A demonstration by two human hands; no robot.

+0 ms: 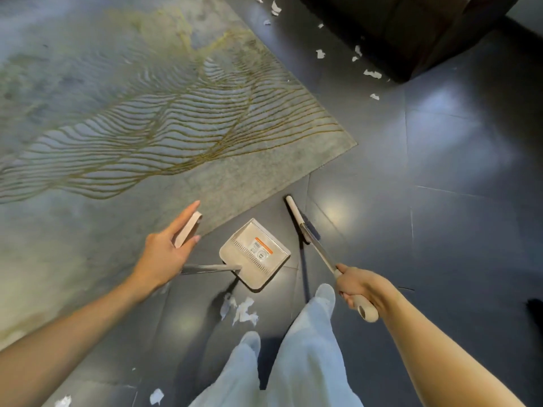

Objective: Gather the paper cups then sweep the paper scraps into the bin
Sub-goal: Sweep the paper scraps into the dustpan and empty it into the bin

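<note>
My left hand (164, 254) hovers with straight fingers at the beige grip (188, 229) of the long-handled dustpan (255, 254). The grip lies between thumb and fingers. The pan stands on the dark tiles at the rug's corner. My right hand (357, 287) grips the beige end of the broom handle. Its metal pole runs up-left to the broom head (295, 211) on the floor, just right of the pan. Crumpled white paper scraps (241, 309) lie just below the pan. No paper cups and no bin are in view.
A grey rug with gold lines (147, 113) covers the left. Dark furniture (411, 33) stands at top right, with several scraps (371, 73) along its base. More scraps (155, 396) lie at bottom left. My legs in light trousers (302, 348) are at the bottom centre.
</note>
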